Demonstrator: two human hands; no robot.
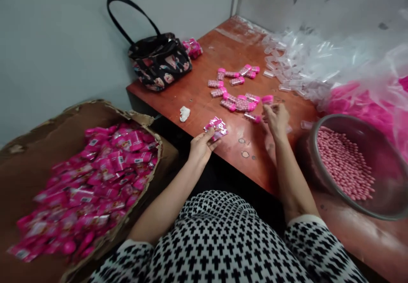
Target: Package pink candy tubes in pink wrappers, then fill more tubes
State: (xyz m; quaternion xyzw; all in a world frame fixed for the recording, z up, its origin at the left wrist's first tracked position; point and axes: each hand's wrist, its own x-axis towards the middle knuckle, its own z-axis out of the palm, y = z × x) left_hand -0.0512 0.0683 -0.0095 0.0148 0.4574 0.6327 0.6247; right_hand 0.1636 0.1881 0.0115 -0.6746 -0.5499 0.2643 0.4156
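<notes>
My left hand [201,144] is closed on a small stack of pink printed packets [216,128] at the near edge of the reddish-brown table [223,45]. My right hand [276,119] is further in, fingers pinched round a small clear tube with a pink cap [254,117]. Just beyond it lie several filled, pink-capped tubes [237,100] in a loose cluster. A metal bowl [392,208] full of pink candy beads [344,162] stands to the right of my right forearm.
A cardboard box [41,125] heaped with pink packets [92,181] sits low on the left. A dark floral handbag [159,62] stands at the table's back left, pink packs [192,47] beside it. Clear empty tubes [287,68] and plastic bags with pink caps [360,104] fill the right. A white scrap [184,113] lies near the edge.
</notes>
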